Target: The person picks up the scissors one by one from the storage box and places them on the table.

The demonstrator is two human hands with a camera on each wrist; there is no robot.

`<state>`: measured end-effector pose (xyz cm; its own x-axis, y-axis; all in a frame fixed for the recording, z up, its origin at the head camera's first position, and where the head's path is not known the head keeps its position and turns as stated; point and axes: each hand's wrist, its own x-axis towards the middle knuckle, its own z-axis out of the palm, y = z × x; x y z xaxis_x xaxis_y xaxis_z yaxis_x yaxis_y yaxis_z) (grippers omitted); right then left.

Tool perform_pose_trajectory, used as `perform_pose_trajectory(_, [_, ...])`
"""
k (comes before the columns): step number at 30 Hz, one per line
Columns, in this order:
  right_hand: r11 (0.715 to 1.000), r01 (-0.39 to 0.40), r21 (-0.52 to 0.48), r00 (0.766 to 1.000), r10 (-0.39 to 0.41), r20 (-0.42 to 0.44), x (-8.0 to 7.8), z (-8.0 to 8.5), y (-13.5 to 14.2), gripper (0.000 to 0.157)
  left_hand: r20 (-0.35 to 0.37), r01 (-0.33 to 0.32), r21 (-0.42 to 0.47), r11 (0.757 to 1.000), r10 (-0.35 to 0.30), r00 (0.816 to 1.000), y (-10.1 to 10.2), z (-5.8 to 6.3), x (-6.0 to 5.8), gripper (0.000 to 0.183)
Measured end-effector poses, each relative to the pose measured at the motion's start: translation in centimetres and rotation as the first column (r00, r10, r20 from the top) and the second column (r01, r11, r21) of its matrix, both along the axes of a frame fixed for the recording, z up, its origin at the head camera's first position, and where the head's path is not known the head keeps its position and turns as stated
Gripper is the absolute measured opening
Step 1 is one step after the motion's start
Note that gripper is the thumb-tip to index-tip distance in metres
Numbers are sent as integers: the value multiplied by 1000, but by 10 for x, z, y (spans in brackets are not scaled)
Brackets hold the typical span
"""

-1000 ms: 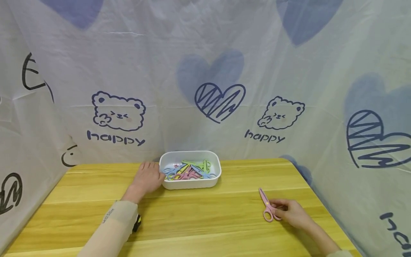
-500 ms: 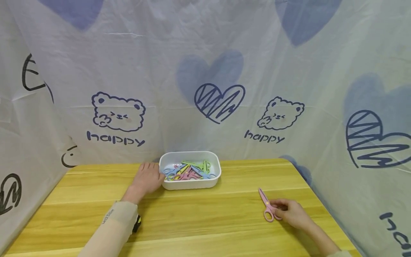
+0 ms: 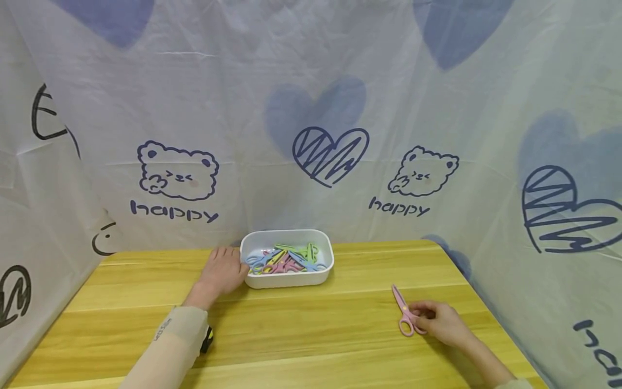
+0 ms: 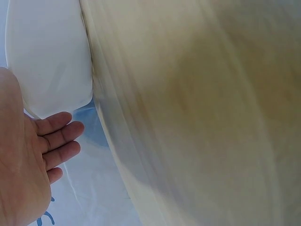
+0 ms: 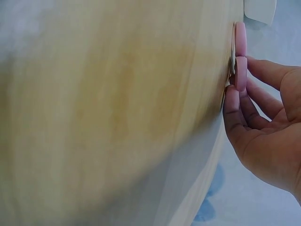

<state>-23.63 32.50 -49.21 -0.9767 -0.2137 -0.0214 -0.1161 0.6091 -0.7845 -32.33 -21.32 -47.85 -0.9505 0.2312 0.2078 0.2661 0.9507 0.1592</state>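
- The table (image 3: 301, 324) looks like pale yellow wood with a straight grain and a smooth, faintly shiny finish.
- The tub (image 3: 289, 279) is smooth white plastic with a slight gloss on its rim.
- The pink scissors (image 3: 404, 311) on the table look like matt plastic; so do the coloured scissors (image 3: 284, 258) in the tub.
- The backdrop (image 3: 311, 119) is thin printed cloth, creased, with a soft sheen.
- The sleeve (image 3: 170, 346) is matt beige cloth.
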Motion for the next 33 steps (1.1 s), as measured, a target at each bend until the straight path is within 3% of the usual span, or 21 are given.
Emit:
perform_pose_trajectory(21, [999,-33,26,999,33,-27,2,0,0,38,-7,-3,10,1000,3,1000,0,-1,0,51])
perform_pose_trajectory(33, [1000,3,24,1000,-2,-10,3,3,0,41,-33,-8,-6,1000,7,999,1,1,1,42])
